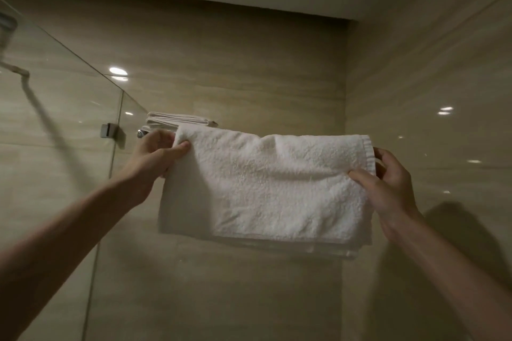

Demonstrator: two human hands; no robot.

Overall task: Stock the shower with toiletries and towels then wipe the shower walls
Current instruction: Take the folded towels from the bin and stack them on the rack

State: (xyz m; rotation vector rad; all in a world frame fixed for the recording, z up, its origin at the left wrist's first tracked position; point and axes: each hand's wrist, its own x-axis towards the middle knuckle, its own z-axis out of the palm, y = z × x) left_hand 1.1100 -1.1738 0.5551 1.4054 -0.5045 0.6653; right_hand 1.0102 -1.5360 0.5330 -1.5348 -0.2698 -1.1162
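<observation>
Here the white terry towel (266,185) hangs folded over a wall-mounted rail whose chrome end (141,133) just shows at the left, and the risks run from that side across. Far left, the glass shower panel (55,108) stands close to the left forearm; a careless sweep of the elbow could knock it, though nothing is touching it now. Next, the left hand (155,155) pinches the towel's upper left corner between thumb and fingers, right beside the rail end. If that corner is tugged further left, the cloth could slide off the end of the rail. Just behind and above this hand lies a stack of folded white linen (177,120) on the upper shelf; a lift of the knuckles might nudge it off. Across the middle the towel sags in soft creases, and its near layer looks longer than whatever hangs behind, which cannot be seen; uneven weight may drag it down once let go. At the right, the right hand (388,177) grips the towel's right edge, thumb in front and fingers curled behind. Pulling unevenly against the left would skew the fold and leave the hem crooked.
</observation>
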